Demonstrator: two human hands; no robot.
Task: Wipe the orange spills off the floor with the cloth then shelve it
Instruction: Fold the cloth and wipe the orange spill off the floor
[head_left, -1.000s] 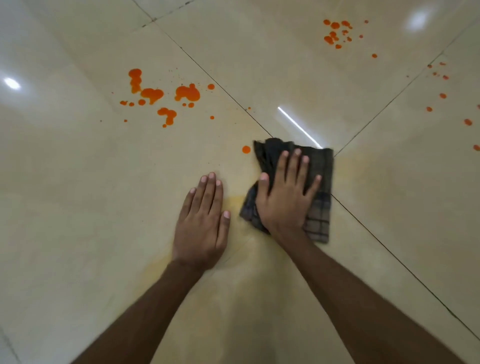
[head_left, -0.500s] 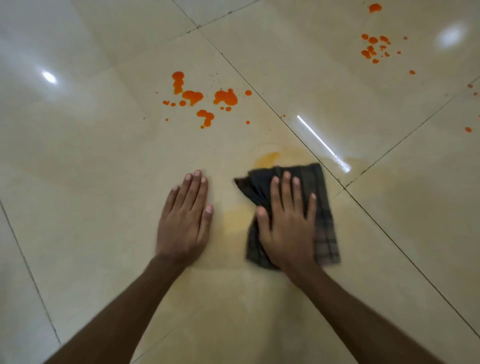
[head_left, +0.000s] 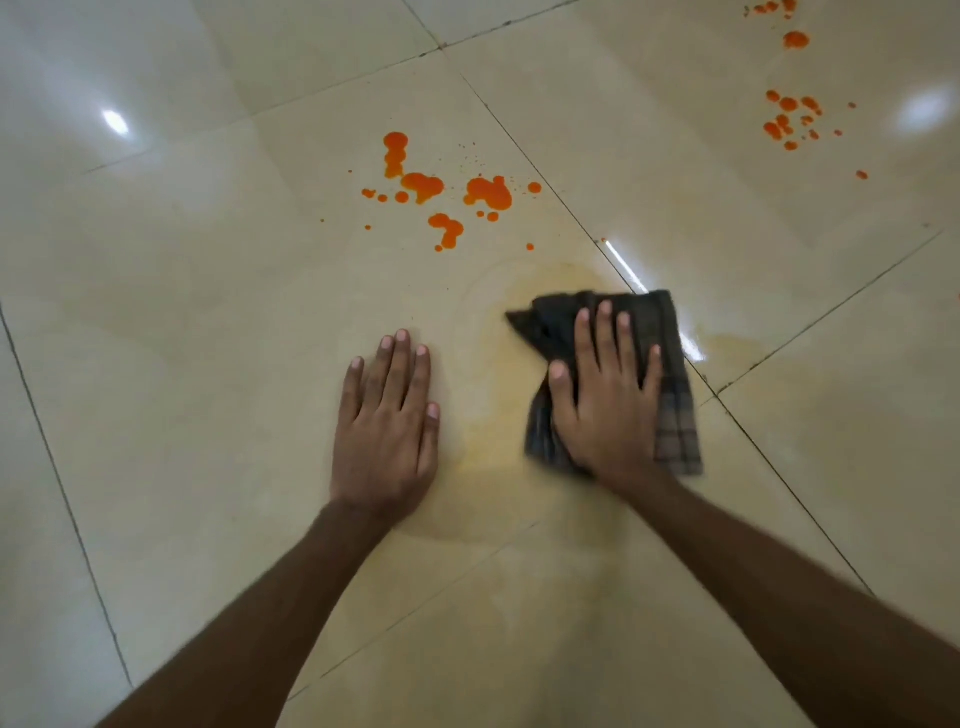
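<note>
Head view, starting at the left edge: a dark grout line (head_left: 52, 467) slants down the cream tiled floor (head_left: 182, 364), and a wide stretch of plain tile runs from it to the left hand (head_left: 387, 415). That hand rests flat on the floor, palm down, fingers straight and close together, holding nothing. Beyond its fingertips, toward the far edge of the same tile, sits the largest group of orange spills (head_left: 457, 192) — several wet blobs ringed by small drops, well apart from both hands. Between the 2 hands a pale yellow smear (head_left: 493, 410) spreads over the tile and curves up past the cloth's far edge. The cloth (head_left: 675, 415), dark and checked, lies folded flat on the floor just right of that smear. Its left corner pokes out rumpled, and its far right corner lies over the diagonal grout line (head_left: 769, 462). The right hand (head_left: 608, 400) presses down on it with straight, slightly spread fingers and the thumb out to the left, covering the cloth's middle. Right of the diagonal line a fainter yellow film (head_left: 753, 348) marks the next tile, with plain tile beyond it. At the upper right lies a second scatter of orange drops (head_left: 789, 119) — well apart from the cloth — with 1 larger drop (head_left: 796, 39) beyond it.
</note>
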